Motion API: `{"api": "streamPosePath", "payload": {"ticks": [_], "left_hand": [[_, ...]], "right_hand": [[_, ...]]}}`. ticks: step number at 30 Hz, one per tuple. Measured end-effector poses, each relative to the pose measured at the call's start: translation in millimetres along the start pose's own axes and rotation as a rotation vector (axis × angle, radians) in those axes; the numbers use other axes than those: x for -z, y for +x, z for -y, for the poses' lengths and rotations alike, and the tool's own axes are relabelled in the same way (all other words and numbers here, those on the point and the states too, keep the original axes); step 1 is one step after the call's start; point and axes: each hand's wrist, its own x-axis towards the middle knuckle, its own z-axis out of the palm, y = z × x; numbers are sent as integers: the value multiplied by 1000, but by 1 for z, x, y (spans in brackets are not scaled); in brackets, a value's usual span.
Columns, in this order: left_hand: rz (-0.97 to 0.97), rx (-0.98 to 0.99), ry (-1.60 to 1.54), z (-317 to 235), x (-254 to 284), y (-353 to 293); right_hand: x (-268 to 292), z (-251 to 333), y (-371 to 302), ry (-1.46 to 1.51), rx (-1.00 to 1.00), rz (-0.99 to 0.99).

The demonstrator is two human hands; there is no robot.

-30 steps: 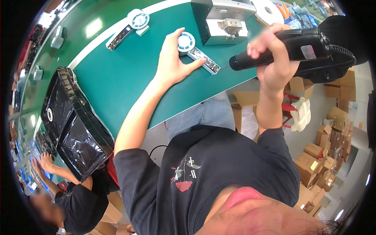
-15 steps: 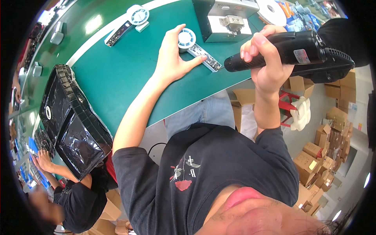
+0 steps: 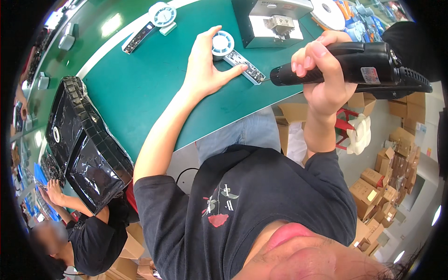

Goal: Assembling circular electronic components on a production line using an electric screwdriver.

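On the green table lies a small light-blue handheld fan (image 3: 223, 43), its round head away from me and its handle slanting down to the right. A circuit board (image 3: 246, 66) shows along the open handle. My left hand (image 3: 204, 67) steadies it, fingers by the round head and thumb pressing on the handle. My right hand (image 3: 329, 70) is wrapped around a black electric screwdriver (image 3: 350, 58), held nearly level. Its thin bit touches or almost touches the end of the handle; I cannot tell which.
Another fan with its handle open (image 3: 163, 17) lies at the far left. A grey metal machine (image 3: 259, 37) stands behind the work, near a white reel (image 3: 326, 14). A black taped tray (image 3: 95, 172) sits left; beyond it a person (image 3: 95, 238) works. Boxes (image 3: 366, 196) are stacked right.
The screwdriver and my right hand have shifted slightly to the right, with the bit still at the handle's end. My left hand and the fan have hardly moved.
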Motion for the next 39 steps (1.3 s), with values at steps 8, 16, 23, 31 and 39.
{"api": "streamPosePath", "payload": {"ticks": [8,16,23,31,39], "left_hand": [[3,5,-8,1,0,1],[5,-4,22,1,0,0],[7,11,-23,0,-1,1],[5,16,17,3,4,-3],[21,-3,-26,-1,0,1]], "right_hand": [[11,-9,-1,72,2,23],[3,-6,0,61,11,54],[4,-16,-5,137,24,120],[17,-19,12,210,21,416],[25,-1,110,-17,243,-188]]}}
